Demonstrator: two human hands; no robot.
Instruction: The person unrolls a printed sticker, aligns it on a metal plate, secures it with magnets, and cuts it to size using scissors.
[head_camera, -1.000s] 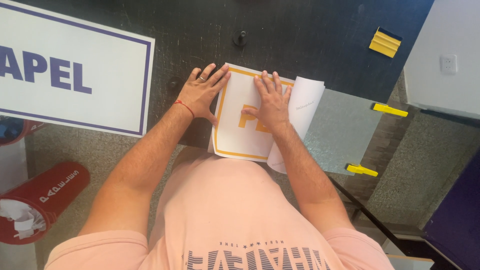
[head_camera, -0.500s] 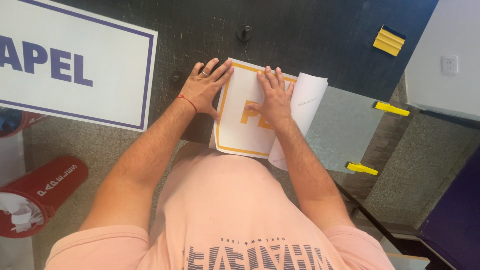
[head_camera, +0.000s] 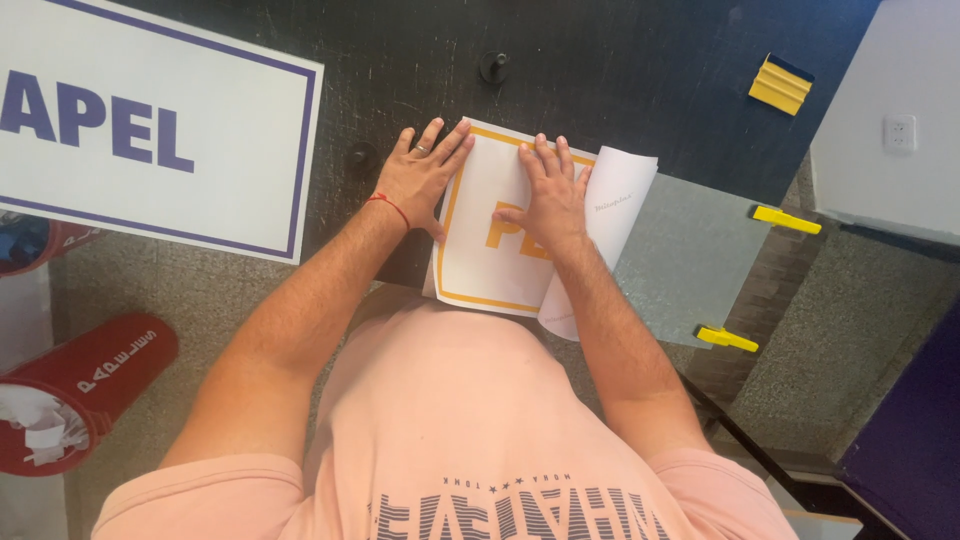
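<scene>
A white sticker sheet (head_camera: 478, 262) with an orange border and orange letters lies on a dark worktop (head_camera: 600, 70). My left hand (head_camera: 420, 178) rests flat on the sheet's left edge, fingers spread, a red thread around its wrist. My right hand (head_camera: 548, 196) presses flat on the middle of the sheet, over the orange letters. To the right, white backing paper (head_camera: 615, 205) curls up from a grey metal plate (head_camera: 680, 260) that sticks out past the table edge.
Two yellow clips (head_camera: 786, 219) (head_camera: 727, 339) grip the grey plate's right edge. A yellow squeegee (head_camera: 780, 84) lies at the back right. A large white sign with purple letters (head_camera: 150, 130) lies at left. A red bin (head_camera: 70, 390) with paper scraps stands on the floor.
Both hands stay pressed on the sheet in the same place. The view has shifted slightly; nothing else has visibly moved.
</scene>
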